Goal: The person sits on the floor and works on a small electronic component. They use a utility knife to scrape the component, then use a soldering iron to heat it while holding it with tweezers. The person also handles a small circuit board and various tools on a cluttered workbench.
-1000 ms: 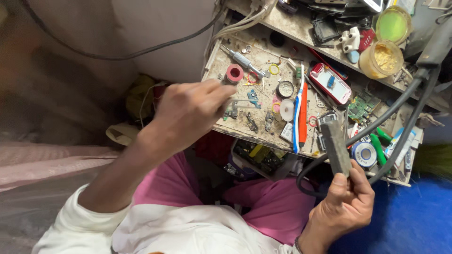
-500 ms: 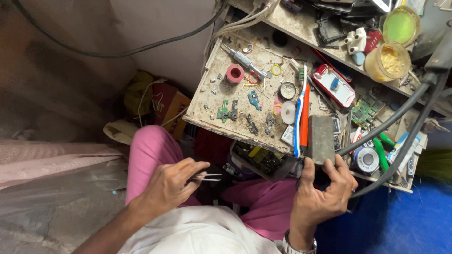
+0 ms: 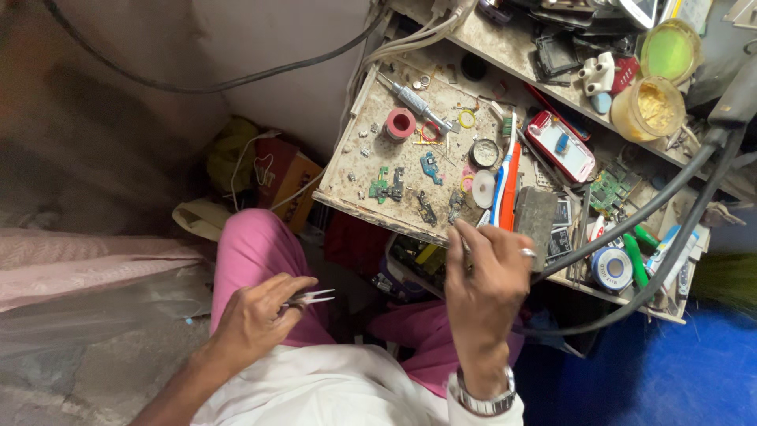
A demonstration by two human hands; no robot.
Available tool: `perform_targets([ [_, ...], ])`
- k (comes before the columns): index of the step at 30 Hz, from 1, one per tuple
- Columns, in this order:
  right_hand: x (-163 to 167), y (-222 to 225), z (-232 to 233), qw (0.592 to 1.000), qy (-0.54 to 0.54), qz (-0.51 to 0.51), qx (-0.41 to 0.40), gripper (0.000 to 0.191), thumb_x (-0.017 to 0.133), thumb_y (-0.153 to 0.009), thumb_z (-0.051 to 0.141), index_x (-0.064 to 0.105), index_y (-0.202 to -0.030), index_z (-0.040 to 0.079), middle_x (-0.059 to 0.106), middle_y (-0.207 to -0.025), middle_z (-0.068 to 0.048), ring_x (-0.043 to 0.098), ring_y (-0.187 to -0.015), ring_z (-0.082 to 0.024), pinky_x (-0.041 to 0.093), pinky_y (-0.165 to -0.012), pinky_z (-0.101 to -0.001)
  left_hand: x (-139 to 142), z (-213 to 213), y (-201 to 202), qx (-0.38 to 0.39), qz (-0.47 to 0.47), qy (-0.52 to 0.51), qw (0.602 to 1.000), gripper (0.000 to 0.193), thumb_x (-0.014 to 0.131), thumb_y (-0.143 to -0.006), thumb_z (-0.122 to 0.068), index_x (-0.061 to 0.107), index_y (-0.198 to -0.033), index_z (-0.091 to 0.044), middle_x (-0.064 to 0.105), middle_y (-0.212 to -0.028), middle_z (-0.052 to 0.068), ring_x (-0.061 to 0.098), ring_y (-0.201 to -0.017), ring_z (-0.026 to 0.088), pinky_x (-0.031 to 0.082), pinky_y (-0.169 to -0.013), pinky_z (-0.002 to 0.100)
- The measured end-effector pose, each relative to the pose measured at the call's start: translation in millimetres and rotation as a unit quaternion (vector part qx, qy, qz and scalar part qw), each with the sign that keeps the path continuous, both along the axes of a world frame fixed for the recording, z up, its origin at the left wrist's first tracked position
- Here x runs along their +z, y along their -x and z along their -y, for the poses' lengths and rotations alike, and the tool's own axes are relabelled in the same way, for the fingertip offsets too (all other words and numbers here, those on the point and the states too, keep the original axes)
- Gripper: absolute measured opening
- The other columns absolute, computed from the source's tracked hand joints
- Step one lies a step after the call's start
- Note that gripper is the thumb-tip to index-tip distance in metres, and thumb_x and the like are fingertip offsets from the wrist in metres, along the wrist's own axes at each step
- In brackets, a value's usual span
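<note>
Your left hand [image 3: 256, 319] is gripping tweezers [image 3: 313, 298] w/ clenched fingers; right hand [image 3: 485, 276] is curling by desk [image 3: 371, 209] edge, grip unclear.

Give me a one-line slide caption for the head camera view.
Seated at a cluttered repair bench, a person holds tweezers in the left hand while the right hand reaches the bench edge.

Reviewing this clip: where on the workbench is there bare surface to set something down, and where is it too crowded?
The barest patch on the workbench lies along its left side, between the pink tape roll and the small green circuit board. From the toothbrush and red-and-white phone rightward it is packed. The right hand hovers over the front edge; the left hand holds tweezers.
</note>
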State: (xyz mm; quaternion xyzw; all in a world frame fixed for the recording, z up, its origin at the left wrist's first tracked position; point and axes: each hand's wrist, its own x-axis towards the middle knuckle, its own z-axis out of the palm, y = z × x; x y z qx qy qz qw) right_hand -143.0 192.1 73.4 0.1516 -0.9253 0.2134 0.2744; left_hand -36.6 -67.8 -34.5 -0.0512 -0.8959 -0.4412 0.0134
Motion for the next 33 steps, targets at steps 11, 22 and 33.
perform_targets([
  [11,8.0,4.4,24.7,0.998,0.033,0.039,0.028,0.007,0.079,-0.09,0.009,0.075,-0.091,0.004,0.065,-0.083,-0.011,0.06,-0.082,-0.029,0.047,-0.078,-0.0404,7.0,-2.5,5.1,0.011,0.012,-0.075,0.997,0.036,0.073,-0.084,-0.007,0.068,-0.119,-0.002,0.074,-0.095,0.011,0.074,-0.076,0.021,0.061,-0.064,0.032],
  [22,-30.2,-66.6,27.5,0.879,0.262,0.355,0.183,0.032,0.083,-0.081,0.012,0.067,-0.106,-0.001,0.069,-0.096,-0.009,0.07,-0.075,-0.017,0.056,-0.062,-0.0282,50.8,-53.0,29.4,-0.051,-0.125,-0.251,0.959,0.027,0.059,-0.106,-0.018,0.067,-0.124,0.0,0.075,-0.125,0.013,0.064,-0.13,0.028,0.056,-0.106,0.04],
  [33,-59.9,-82.0,-5.0,0.829,0.435,0.33,0.119,0.018,0.063,-0.102,0.01,0.074,-0.111,-0.001,0.065,-0.083,-0.004,0.056,-0.069,-0.008,0.047,-0.06,-0.0221,71.5,-67.0,52.1,-0.084,-0.191,-0.204,0.956,0.047,0.064,-0.099,-0.036,0.061,-0.132,-0.003,0.067,-0.132,0.012,0.064,-0.125,0.03,0.052,-0.106,0.042],
])
